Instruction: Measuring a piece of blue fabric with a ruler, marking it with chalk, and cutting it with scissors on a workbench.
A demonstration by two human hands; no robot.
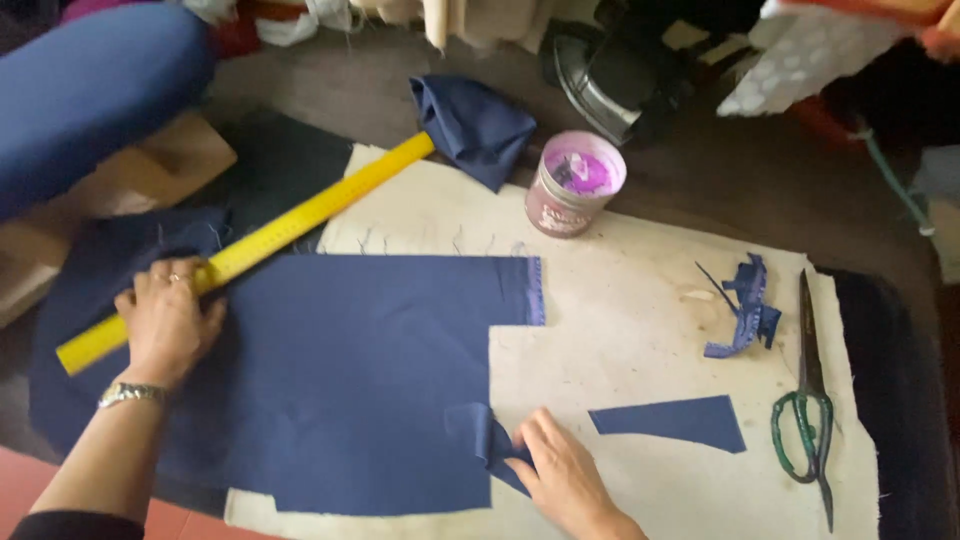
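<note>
A large piece of navy blue fabric (360, 380) lies flat on a cream cloth (640, 330). My left hand (168, 318), with a ring and a metal wristwatch, presses down on the fabric's left part and rests against a long yellow ruler (300, 215) that runs diagonally up to the right. My right hand (562, 470) pinches a folded corner of the fabric at its lower right edge. A small cut navy piece (675, 420) lies just right of that hand.
Green-handled scissors (810, 400) lie at the right edge of the cream cloth. Blue fabric scraps (745, 305) sit left of them. A round tin with a pink top (575, 182) and a bunched navy cloth (472, 125) stand farther back. A dark iron (605, 75) rests beyond.
</note>
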